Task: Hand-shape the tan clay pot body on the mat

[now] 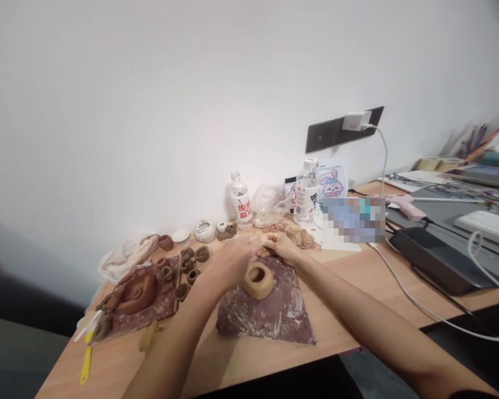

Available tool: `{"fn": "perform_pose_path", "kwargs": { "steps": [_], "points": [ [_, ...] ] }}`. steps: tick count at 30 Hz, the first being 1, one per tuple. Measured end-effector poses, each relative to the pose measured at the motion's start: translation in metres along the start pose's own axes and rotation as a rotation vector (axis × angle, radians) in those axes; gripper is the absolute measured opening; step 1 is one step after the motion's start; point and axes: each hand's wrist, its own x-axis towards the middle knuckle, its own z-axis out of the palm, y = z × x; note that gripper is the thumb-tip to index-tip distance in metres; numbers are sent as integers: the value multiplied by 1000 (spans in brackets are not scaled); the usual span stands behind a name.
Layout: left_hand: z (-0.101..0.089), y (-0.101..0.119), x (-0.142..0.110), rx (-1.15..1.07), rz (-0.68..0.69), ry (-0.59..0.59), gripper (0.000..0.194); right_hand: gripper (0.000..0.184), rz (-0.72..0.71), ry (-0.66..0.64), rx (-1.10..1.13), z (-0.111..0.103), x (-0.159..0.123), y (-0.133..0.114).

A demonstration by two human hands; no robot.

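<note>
White wall rises behind a wooden surface (349, 288), with a white charger (356, 120) plugged into a dark socket panel (322, 136). Water bottles (240, 199) stand along the wall, and small clay pots (182, 291) sit by a stained mat (162, 313). On a clay-smeared sheet (266, 317) lies a thick clay ring (258, 280), just beside the left hand (228, 260). Its fingers (251, 246) curl against the right hand (280, 247); whether either hand holds anything cannot be told.

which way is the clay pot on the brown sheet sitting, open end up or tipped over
Open end up: the clay pot rests on its base on the clay-smeared sheet, with its dark hollow facing upward.
</note>
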Motion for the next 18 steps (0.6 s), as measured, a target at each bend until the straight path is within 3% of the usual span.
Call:
{"fn": "perform_pose_path", "kwargs": {
  "steps": [3,5,8,18],
  "points": [
    [-1,11,-16,-71,-211,160,14,27,18,-14,5,0,1,1],
    [7,23,-24,-23,-301,109,18,28,21,-16,7,0,1,1],
    [23,42,-29,99,-295,36,48,29,21,-16,6,-1,2,2],
    [50,66,-17,267,-457,134,71,33,8,-29,11,-2,5,5]
  ]
}}
